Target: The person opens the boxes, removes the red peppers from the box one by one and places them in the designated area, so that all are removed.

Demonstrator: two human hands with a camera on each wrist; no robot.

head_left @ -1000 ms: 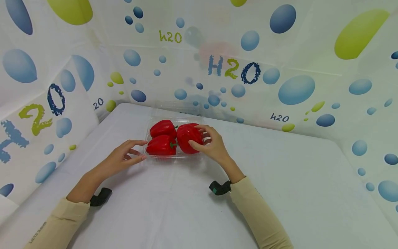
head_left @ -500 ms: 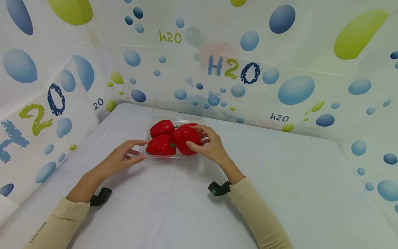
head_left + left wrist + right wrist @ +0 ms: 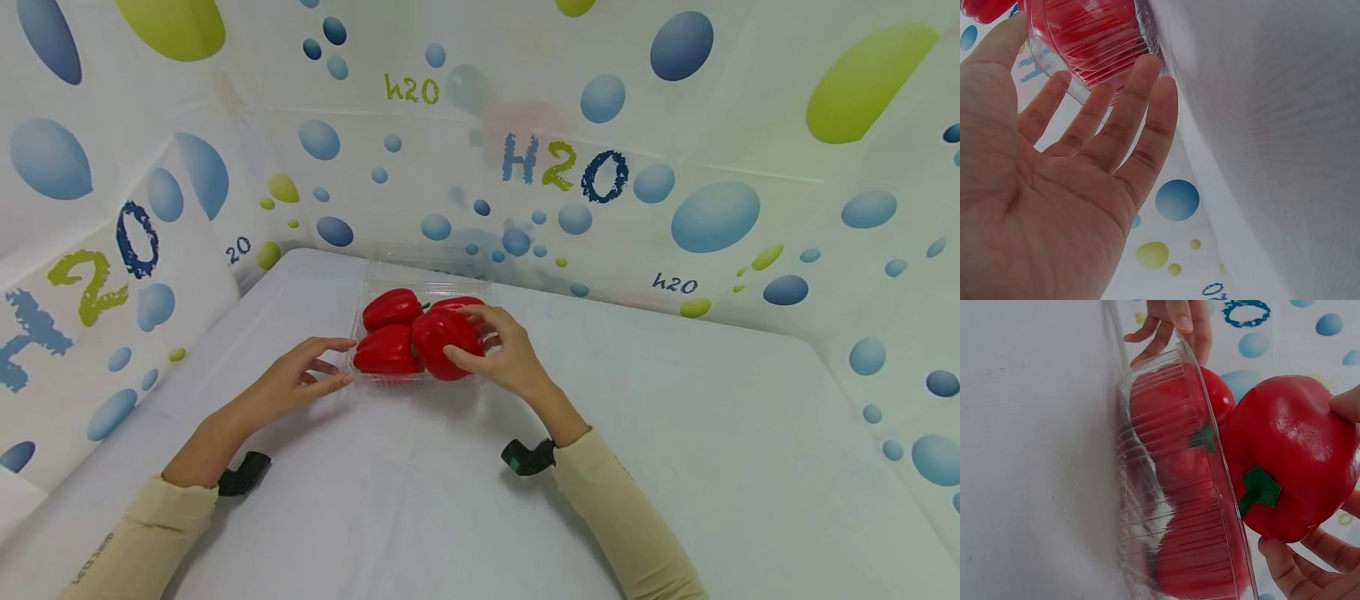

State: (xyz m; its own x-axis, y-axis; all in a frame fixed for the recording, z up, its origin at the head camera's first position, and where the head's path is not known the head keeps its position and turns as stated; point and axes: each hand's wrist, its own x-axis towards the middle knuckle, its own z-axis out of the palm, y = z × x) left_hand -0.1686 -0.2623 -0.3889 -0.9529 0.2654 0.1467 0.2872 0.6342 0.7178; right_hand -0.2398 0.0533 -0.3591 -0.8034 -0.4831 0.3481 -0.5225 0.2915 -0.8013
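Observation:
A red bell pepper with a green stem is gripped between the thumb and fingers of my right hand. It is raised over the right front part of a clear plastic clamshell box. Inside the box, two red peppers lie on the left, the front pepper and the back pepper. Another red pepper is mostly hidden behind the held one. My left hand has its fingers extended and thumb apart, with fingertips right at the box's left wall. In the left wrist view its palm holds nothing.
The box's transparent lid stands open at the back, near the wall sheet printed with blue and green drops. A white cloth covers the table. Black wrist cameras hang below both wrists.
The right hand has lifted the pepper and brought it slightly left and toward me, uncovering part of the pepper behind it. The left hand has stayed in place.

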